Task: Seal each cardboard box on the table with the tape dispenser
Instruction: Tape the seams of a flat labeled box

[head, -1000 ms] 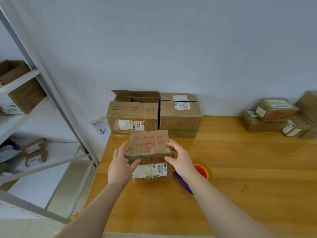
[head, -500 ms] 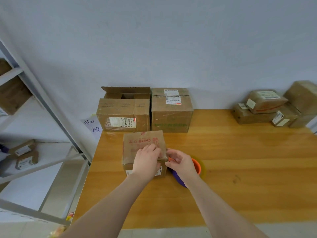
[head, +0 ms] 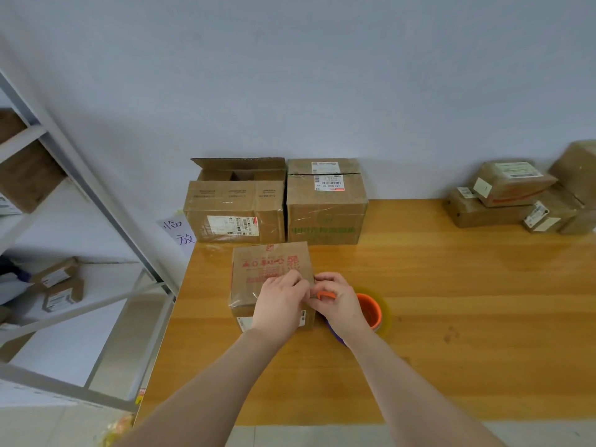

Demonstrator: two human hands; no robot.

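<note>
— Where's the small box (head: 269,269)?
— On the table (head: 467,317), near its left edge.
— And the hands?
— The left grip (head: 280,304) lies on the box top with its fingers bent. Whether it pinches anything, I can't tell. The right grip (head: 338,301) is clamped on the tape dispenser (head: 370,309), just beside the box.

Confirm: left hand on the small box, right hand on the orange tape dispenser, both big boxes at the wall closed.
One error: in the head view the left big box is open on top; only the right big box is closed. The rest stands.
</note>
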